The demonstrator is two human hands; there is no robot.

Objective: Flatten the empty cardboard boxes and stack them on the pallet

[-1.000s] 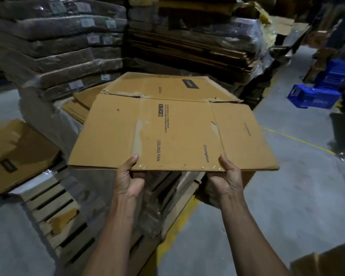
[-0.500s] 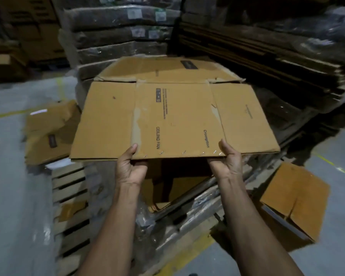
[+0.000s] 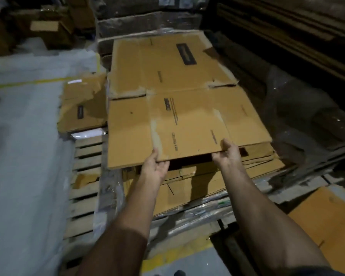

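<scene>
With left hand [image 3: 154, 168] and right hand [image 3: 227, 154] each pinching the near edge of the flattened ceiling-fan box [image 3: 187, 124] above the cardboard stack [image 3: 257, 162] on the wooden pallet [image 3: 86, 154]: lower level, square edges, then release.

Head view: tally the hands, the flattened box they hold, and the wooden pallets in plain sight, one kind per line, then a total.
Hands: 2, left hand and right hand
Held flattened box: 1
Wooden pallets: 1, the pallet with bare slats at left
Total: 4
</scene>
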